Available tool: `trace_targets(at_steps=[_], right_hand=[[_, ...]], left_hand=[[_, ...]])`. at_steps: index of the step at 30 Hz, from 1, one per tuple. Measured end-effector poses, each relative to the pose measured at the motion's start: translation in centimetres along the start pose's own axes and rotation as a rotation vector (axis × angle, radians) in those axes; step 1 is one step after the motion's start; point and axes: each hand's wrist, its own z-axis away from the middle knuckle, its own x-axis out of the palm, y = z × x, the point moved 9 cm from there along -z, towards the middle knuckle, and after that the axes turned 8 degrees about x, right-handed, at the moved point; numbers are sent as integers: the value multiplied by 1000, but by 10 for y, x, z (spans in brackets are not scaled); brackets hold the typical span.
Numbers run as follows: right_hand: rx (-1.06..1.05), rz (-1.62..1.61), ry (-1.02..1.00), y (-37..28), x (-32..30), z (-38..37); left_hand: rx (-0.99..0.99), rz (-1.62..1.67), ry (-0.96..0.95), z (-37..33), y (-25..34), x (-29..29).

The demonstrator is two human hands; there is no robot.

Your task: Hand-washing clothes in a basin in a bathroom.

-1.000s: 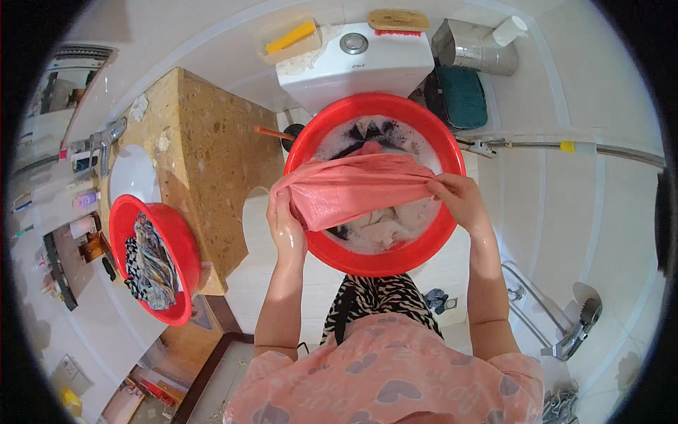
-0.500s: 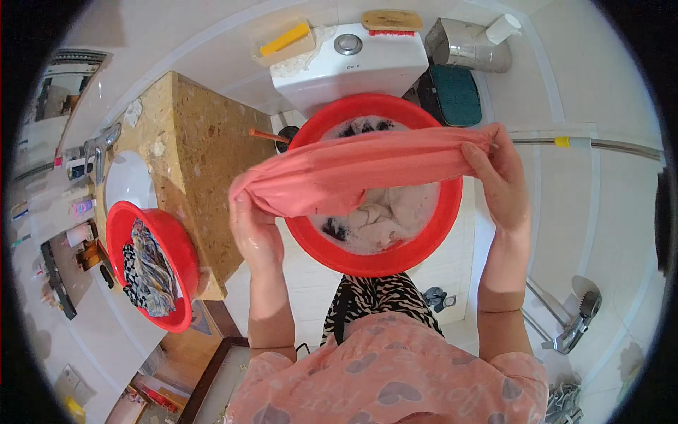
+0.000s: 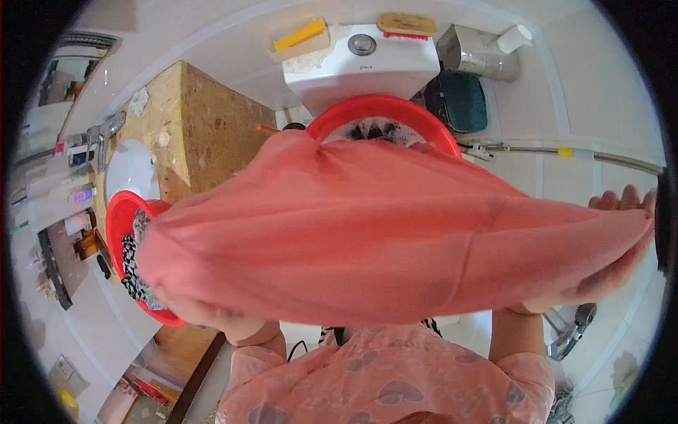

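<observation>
A wet-looking pink garment [image 3: 367, 233] is stretched wide in front of me, raised over the large red basin [image 3: 424, 113]. My right hand [image 3: 621, 247] grips its narrow end at the far right, thumb against the cloth and fingertips showing behind. At the left end my left hand [image 3: 212, 318] holds the other edge; most of its fingers are covered by the fabric. White suds and dark cloth [image 3: 371, 130] show at the basin's far side, while the garment hides the rest.
At left, a smaller red basin [image 3: 120, 212] with patterned clothes [image 3: 134, 268] sits by the white sink [image 3: 131, 173] on a brown stone counter [image 3: 219, 134]. A white toilet tank [image 3: 360, 71] stands behind, topped by a wooden scrub brush [image 3: 406, 25]. A shower head [image 3: 583, 318] is at right.
Both hands have come nearer to me and moved much farther apart. The pink garment has gone from a narrow bunched band to a wide spread sheet covering most of the large basin.
</observation>
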Motion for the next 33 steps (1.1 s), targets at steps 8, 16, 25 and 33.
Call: trace_targets(at_steps=[8,16,25,33], right_hand=[[992,396,-1109,260,58,127],[638,811,-1307,499,2,269],[899,800,-1489,502,-11,275],[-366,840,-894,455,166,188]], left_hand=[[-472,-171,-1180,155,-152,83],[-864,-150,-1591,375,-296,87],[-697,-763,-554,295,-396,6],[-736,-621,-455,309,-438,60]])
